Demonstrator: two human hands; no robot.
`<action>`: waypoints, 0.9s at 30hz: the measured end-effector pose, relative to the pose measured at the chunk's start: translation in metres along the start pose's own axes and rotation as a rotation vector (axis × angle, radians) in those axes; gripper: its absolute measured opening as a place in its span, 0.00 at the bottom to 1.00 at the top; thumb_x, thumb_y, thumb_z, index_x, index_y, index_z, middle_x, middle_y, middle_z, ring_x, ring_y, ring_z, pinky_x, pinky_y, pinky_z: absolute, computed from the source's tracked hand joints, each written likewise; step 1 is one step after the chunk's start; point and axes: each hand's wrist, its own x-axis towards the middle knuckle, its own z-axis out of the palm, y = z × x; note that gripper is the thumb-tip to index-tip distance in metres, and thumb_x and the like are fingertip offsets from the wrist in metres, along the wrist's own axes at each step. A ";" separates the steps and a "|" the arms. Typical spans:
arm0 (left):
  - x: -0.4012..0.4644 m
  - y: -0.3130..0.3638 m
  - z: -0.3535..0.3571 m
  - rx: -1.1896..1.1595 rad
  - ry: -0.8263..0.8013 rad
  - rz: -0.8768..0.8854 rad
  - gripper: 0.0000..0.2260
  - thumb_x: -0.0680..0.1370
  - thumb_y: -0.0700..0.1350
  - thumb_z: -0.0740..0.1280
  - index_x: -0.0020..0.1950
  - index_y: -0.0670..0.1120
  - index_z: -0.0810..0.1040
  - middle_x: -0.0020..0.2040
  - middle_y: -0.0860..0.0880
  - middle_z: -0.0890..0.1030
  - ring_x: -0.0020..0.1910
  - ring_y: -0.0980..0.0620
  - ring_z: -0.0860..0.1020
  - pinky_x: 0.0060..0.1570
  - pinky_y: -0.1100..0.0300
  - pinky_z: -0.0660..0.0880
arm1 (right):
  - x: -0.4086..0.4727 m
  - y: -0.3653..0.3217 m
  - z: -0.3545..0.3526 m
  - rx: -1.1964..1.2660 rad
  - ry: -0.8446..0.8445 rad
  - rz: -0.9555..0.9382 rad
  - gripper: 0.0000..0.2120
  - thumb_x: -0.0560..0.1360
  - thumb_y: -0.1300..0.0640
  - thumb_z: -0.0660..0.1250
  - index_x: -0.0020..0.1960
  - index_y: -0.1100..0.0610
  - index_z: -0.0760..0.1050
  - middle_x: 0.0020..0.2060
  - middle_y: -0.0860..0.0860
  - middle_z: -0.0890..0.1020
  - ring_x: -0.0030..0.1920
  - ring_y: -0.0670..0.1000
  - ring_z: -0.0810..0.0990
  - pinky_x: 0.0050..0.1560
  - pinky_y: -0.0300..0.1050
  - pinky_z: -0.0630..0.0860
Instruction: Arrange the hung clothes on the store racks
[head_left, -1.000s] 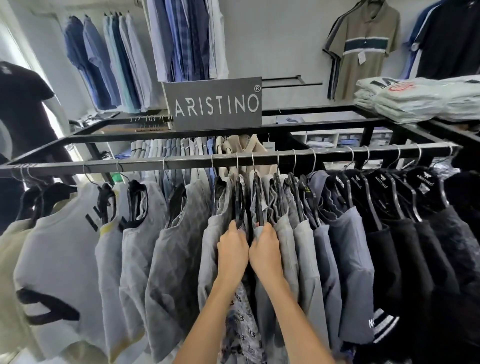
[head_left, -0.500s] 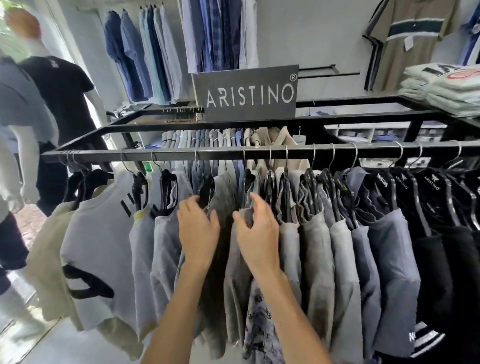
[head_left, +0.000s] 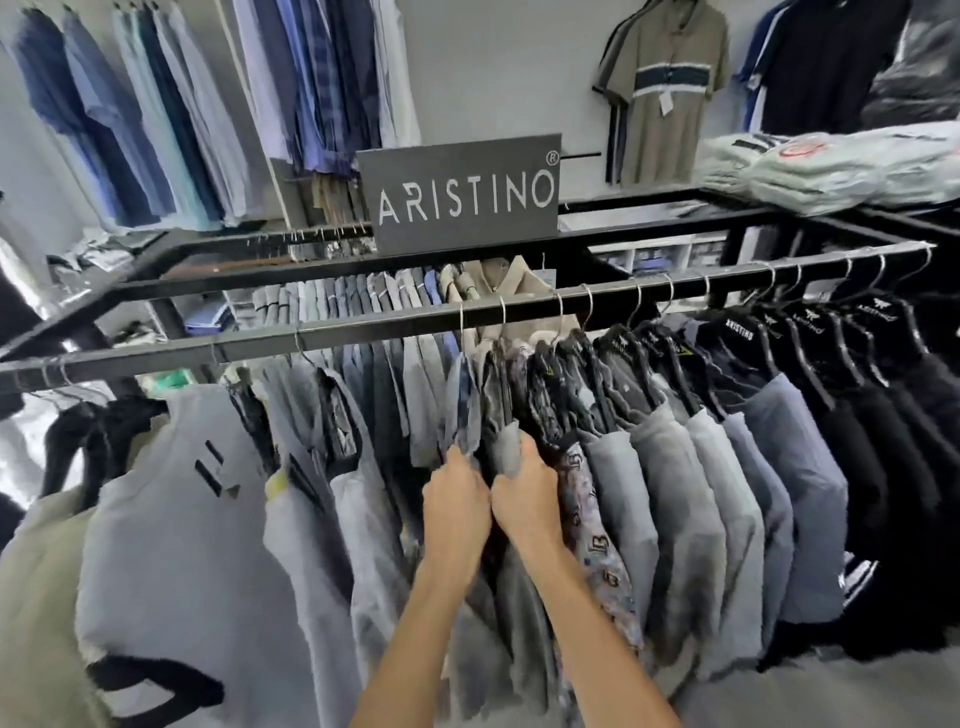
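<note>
- Parting the hung shirts at the middle of the front rail (head_left: 363, 332) looks to be the step in hand: both hands are pushed in side by side among the grey garments.
- Left hand (head_left: 457, 501): its grip is curled into the fabric of a grey shirt (head_left: 462, 415); how firmly it pinches is hidden.
- Right hand (head_left: 527, 493): fingers bent round the edge of another grey shirt (head_left: 506, 447), just beside a patterned shirt (head_left: 587, 499).
- Next move, I judge, calls for sliding the hangers along the rail to even the spacing, keeping hooks seated.
- Around: pale tees (head_left: 171, 519) hang loosely to the left, dark navy and black shirts (head_left: 883, 426) packed tight to the right, a brand sign (head_left: 460, 195) above, folded stock (head_left: 831, 171) on the rack top.
- In the way: the crowded hangers on the right leave little room to shift garments that way.
</note>
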 end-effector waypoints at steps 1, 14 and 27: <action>-0.001 0.002 0.001 -0.006 -0.001 0.009 0.11 0.82 0.39 0.55 0.63 0.38 0.69 0.50 0.41 0.80 0.50 0.39 0.78 0.46 0.50 0.70 | 0.000 0.000 -0.001 0.005 0.015 -0.019 0.25 0.74 0.69 0.58 0.70 0.57 0.70 0.58 0.61 0.80 0.59 0.62 0.77 0.44 0.45 0.67; -0.010 0.034 0.020 -0.057 0.050 -0.158 0.19 0.82 0.38 0.54 0.73 0.37 0.62 0.57 0.37 0.78 0.57 0.35 0.75 0.51 0.49 0.69 | 0.007 0.014 -0.029 -0.006 -0.069 -0.084 0.23 0.73 0.73 0.56 0.67 0.60 0.70 0.54 0.53 0.76 0.62 0.56 0.74 0.49 0.37 0.65; -0.020 0.021 -0.011 -0.169 0.184 -0.119 0.24 0.82 0.56 0.58 0.74 0.47 0.64 0.67 0.48 0.75 0.64 0.47 0.75 0.60 0.51 0.72 | 0.019 0.028 -0.025 0.027 0.014 -0.147 0.32 0.77 0.55 0.70 0.77 0.57 0.62 0.72 0.55 0.71 0.73 0.55 0.68 0.72 0.48 0.66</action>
